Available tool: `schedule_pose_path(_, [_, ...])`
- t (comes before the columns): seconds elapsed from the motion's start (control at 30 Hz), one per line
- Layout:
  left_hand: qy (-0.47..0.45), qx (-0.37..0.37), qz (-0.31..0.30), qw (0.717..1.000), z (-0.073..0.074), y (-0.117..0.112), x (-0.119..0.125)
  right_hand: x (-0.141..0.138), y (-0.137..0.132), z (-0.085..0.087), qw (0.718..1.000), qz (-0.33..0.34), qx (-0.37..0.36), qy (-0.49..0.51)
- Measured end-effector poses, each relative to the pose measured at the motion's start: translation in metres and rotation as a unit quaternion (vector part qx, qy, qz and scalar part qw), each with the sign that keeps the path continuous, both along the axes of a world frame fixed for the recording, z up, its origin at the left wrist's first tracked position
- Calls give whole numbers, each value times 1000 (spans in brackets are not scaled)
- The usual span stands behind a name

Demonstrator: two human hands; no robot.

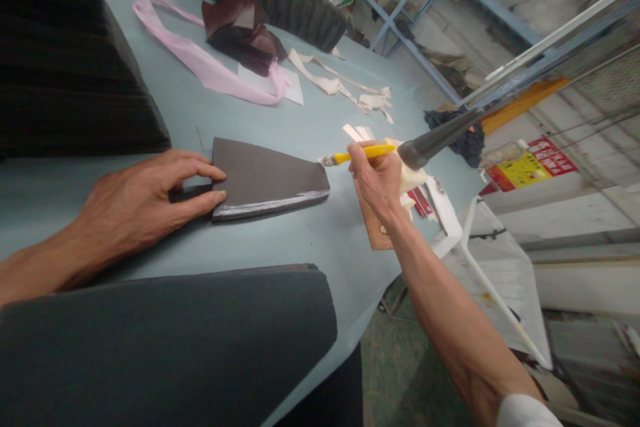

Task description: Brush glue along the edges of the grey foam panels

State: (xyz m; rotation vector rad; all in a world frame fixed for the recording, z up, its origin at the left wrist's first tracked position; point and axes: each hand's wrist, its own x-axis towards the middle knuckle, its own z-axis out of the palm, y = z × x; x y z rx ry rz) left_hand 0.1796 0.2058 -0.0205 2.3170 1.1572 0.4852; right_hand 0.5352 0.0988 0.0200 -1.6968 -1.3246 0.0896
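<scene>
A tapered stack of dark sheets [270,173] lies on the pale blue-green table. A whitish wet-looking streak runs along its layered near edge. At the stack's left end, my left hand [150,190] holds it with the thumb and a fingertip pressed on top; its other fingers are partly hidden. My right hand [377,173] is closed around the yellow handle of a small brush [343,158]. The bristles, whitish at the tip, meet the stack's far right corner.
Tall dark stacks [65,60] stand at left, with a dark green-black piece [165,347] in front. Pink cloth [200,70], brown material [243,30] and pale strips [325,80] lie behind. A brown board [370,223] sits under my right arm; a grey tube [440,137] slants nearby.
</scene>
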Motion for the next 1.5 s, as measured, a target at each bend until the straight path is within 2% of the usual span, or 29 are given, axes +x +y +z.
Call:
schedule_pose_path(0.37, [3, 0, 0, 1000, 1, -3, 0, -4, -4, 3, 1000, 4, -2, -12])
schedule_pose_path(0.5, [-2, 3, -1, 1000, -1, -2, 0, -4, -7, 8, 999, -10, 20, -44])
schedule_pose_path(0.7, [-3, -1, -2, 1000, 2, -2, 0, -20, -7, 4, 993, -1, -14, -119])
schedule_pose_path(0.83, [-6, 1, 0, 1000, 2, -3, 1, -28, -3, 4, 996, 5, -22, -81])
schedule_pose_path(0.97, [-11, 5, -9, 1000, -2, -2, 1, -23, -2, 12, 999, 8, 4, -41])
schedule_pose_path(1.07, [-12, 8, -6, 1000, -3, -1, 1, -17, -3, 14, 998, -8, 20, -59])
schedule_pose_path(1.2, [-14, 6, -10, 1000, 1, -3, 1, -23, -2, 8, 996, -4, -7, -89])
schedule_pose_path(1.37, [-23, 8, -4, 1000, 1, -3, 1, -33, 2, 9, 999, 1, -7, -47])
schedule_pose_path(1.5, [-21, 5, -1, 1000, -1, -2, 0, -31, 2, 12, 998, -17, 8, -59])
